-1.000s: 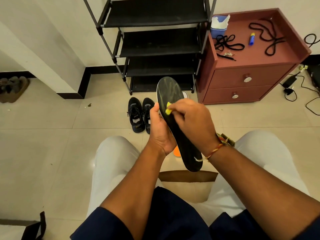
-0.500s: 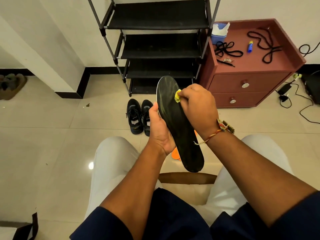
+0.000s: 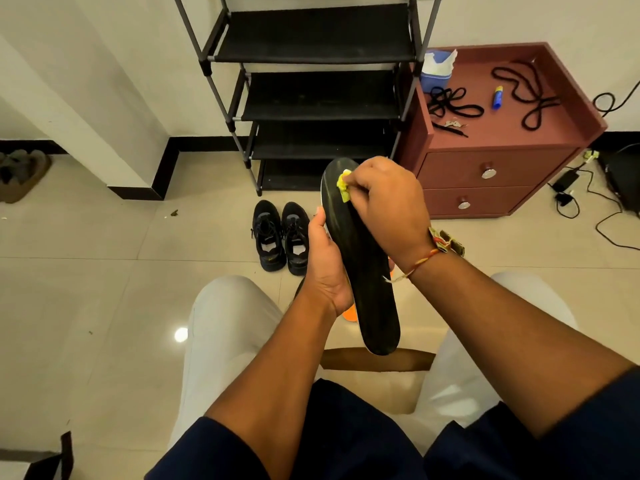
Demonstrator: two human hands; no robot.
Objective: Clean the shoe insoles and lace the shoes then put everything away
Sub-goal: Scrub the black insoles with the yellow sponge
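Note:
A long black insole [image 3: 367, 278] stands tilted in front of me, toe end up. My left hand [image 3: 325, 261] grips its left edge around the middle. My right hand [image 3: 384, 199] pinches a small yellow cloth [image 3: 344, 184] and presses it on the insole near the toe. A pair of black shoes [image 3: 280, 235] sits side by side on the floor, in front of the rack. Black laces [image 3: 450, 103] and a second black lace [image 3: 526, 95] lie on the red cabinet's top.
A black shoe rack [image 3: 311, 88] stands against the wall. To its right is a red two-drawer cabinet [image 3: 485, 174] with a blue tissue box [image 3: 437, 71] and a small blue tube [image 3: 497, 97]. Cables [image 3: 588, 202] trail on the floor at right. Something orange [image 3: 349, 314] lies under the insole.
My right hand has slid the yellow cloth up the insole from its middle toward the toe end. My left hand keeps its grip in place.

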